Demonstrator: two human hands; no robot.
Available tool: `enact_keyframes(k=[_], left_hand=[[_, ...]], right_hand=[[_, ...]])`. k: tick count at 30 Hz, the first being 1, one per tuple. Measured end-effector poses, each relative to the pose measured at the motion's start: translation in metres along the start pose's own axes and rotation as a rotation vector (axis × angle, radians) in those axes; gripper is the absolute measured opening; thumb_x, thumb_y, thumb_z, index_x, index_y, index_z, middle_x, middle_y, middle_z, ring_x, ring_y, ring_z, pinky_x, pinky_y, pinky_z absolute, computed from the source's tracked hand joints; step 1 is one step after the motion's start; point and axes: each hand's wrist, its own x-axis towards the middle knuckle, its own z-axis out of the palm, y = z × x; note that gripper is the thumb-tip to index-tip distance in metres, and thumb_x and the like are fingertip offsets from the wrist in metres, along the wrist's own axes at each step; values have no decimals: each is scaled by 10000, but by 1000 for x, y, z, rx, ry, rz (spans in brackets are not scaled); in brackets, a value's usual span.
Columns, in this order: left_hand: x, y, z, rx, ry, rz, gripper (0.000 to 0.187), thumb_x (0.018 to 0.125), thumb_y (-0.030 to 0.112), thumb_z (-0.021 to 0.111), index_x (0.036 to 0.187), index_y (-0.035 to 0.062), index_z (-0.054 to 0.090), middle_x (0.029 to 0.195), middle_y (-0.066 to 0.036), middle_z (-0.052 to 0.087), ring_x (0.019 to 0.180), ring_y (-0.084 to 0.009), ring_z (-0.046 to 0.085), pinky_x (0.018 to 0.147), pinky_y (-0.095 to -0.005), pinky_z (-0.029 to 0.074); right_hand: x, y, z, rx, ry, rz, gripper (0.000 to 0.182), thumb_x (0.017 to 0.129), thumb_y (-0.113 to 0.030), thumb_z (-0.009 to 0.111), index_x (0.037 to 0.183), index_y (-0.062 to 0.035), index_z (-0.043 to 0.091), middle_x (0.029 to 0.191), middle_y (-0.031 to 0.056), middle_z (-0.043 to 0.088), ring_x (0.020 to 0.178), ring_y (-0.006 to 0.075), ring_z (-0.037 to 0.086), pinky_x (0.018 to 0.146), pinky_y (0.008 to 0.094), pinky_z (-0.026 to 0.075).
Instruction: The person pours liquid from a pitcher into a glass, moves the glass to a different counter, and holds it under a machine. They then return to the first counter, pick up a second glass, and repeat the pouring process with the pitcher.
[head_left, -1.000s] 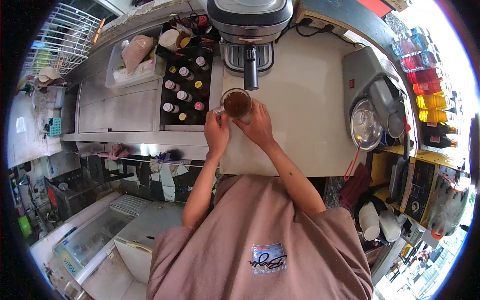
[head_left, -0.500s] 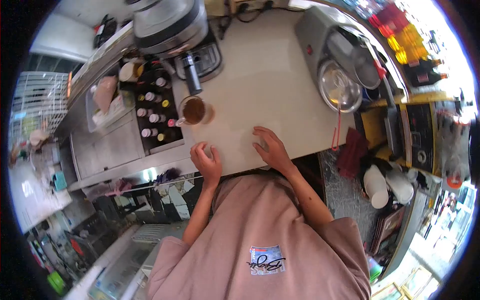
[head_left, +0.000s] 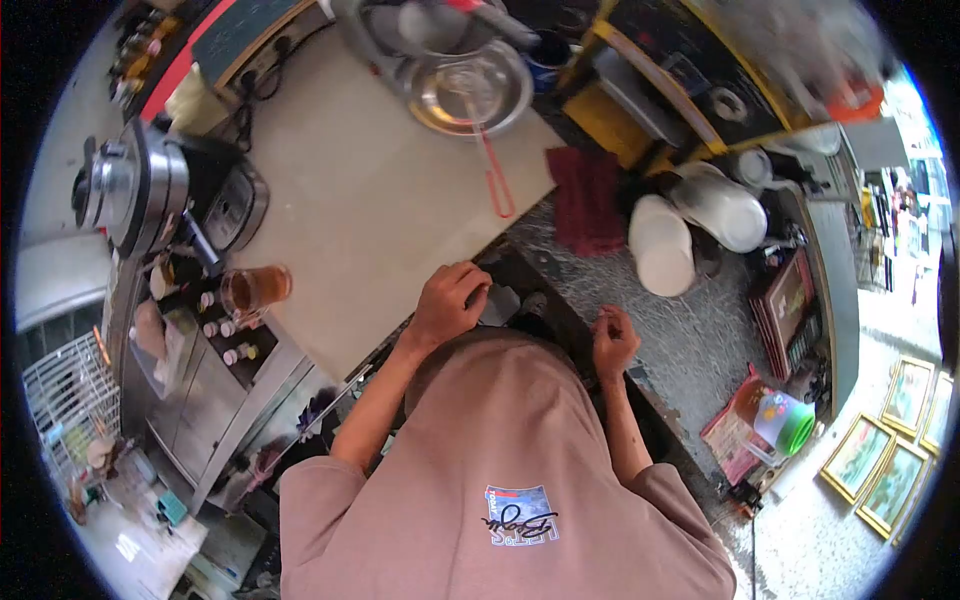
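Note:
My left hand [head_left: 452, 302] is at the near edge of the pale countertop [head_left: 350, 190], its fingers curled together with nothing visible in them. Further right, my right hand [head_left: 615, 343] hovers by the edge of the dark scratched counter [head_left: 585, 265], fingers bent inward and apparently holding nothing. A glass mug of brown drink [head_left: 257, 290] stands on the pale top, left of my left hand. Beyond my hands, a steel bowl [head_left: 425, 105] contains a strainer or whisk-like utensil whose red wire handle [head_left: 497, 185] hangs over the rim.
An espresso machine [head_left: 150, 190] stands at the left, with several capped bottles [head_left: 228, 340] below it. On the dark counter lie a maroon cloth [head_left: 585, 200] and stacks of white cups [head_left: 662, 250]. A green-lidded jar [head_left: 785, 422] and framed pictures [head_left: 890, 475] are at the right.
My view has swung to the right, bringing the dark counter nearer the middle. My right hand has left the pale countertop for the dark counter's edge, and both hands' fingers have curled in.

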Motion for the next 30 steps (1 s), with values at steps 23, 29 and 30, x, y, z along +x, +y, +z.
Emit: enact_keyframes(k=[23,29,30], left_hand=[[86,155,231,-364,-345,-55,652,939,275,679,1468,56,367,1451,-184,446,1291,-326,502,1003,-426,469],[73,152,210,-395,-345,-78,482,934,268,684,1333,58,515,1398,-140,492,1252,-298,526,971,-402,482],[70,152,202,-393,-336,-82,482,934,268,684,1333,58,515,1398,-140,492,1252,-298,526,971,-402,482]], right_hand=[[163,45,-116,198,-98,-107,753,713,-275,876,1340,-82,505,1212,160,664,1160,338,635,952,428,508],[133,28,-118,97,-62,-114,678,727,-249,859,1288,-60,529,1147,168,691,1056,363,679,857,447,540],[125,22,-118,74,-74,-104,661,731,-241,852,1279,-56,533,1138,171,692,1038,369,683,846,450,540]])
